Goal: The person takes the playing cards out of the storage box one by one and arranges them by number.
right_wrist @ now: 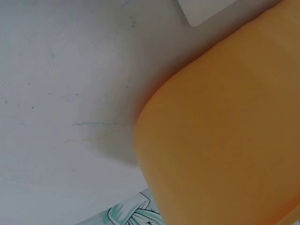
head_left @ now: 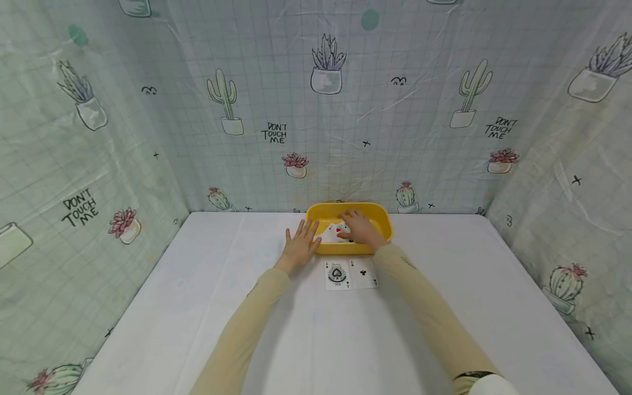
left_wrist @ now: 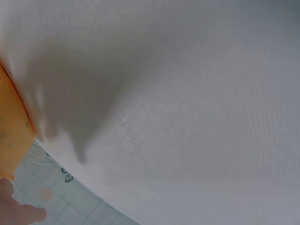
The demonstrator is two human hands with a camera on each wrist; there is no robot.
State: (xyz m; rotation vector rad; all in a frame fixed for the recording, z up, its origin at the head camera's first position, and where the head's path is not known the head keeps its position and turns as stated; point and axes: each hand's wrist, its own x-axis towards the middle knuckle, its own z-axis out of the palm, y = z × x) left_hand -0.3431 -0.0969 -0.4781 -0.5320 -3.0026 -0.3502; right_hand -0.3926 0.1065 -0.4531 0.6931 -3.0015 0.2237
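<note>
A yellow plastic tray (head_left: 345,249) stands at the far edge of the table, with several white playing cards (head_left: 326,235) lying inside; one shows a red heart. My left hand (head_left: 298,247) rests against the tray's left end, fingers spread. Over the tray reaches my right hand (head_left: 362,227), its thumb and fingers apart at the cards; finger contact is too small to make out. In front of the tray lie an ace of spades (head_left: 337,276) and an ace of clubs (head_left: 364,273), face up and side by side. The right wrist view shows the tray's outer wall (right_wrist: 211,117) and a card corner (right_wrist: 204,9).
A white cloth covers the table (head_left: 316,334). Behind and on both sides hangs a curtain (head_left: 326,120) printed with potted cacti and lettering. The tray's back is close to that curtain.
</note>
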